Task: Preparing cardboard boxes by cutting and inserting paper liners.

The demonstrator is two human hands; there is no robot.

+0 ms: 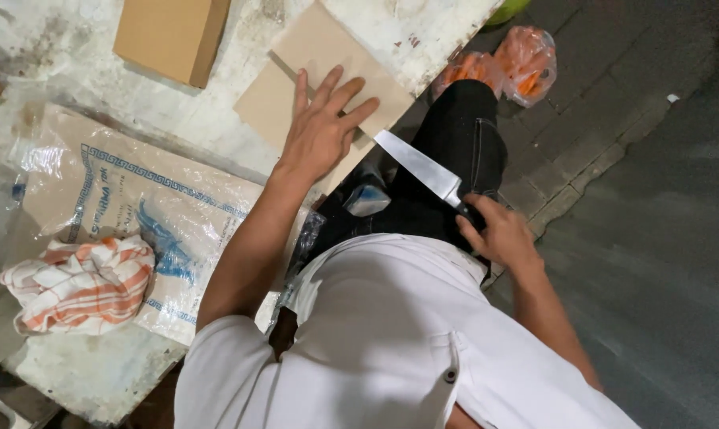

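Two hands busy: left hand (321,131) spread flat, pinning cardboard sheet (312,79) at twelve o'clock on worktop (216,119); right hand (498,234) grips knife (423,171), apparently by its handle. Keep fingers clear of that blade.

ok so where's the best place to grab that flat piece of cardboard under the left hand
Probably the near right edge of the cardboard sheet, where it juts past the table edge. It lies flat under the left hand, so elsewhere fingers cannot get beneath it. Come from the knife side, thumb on top.
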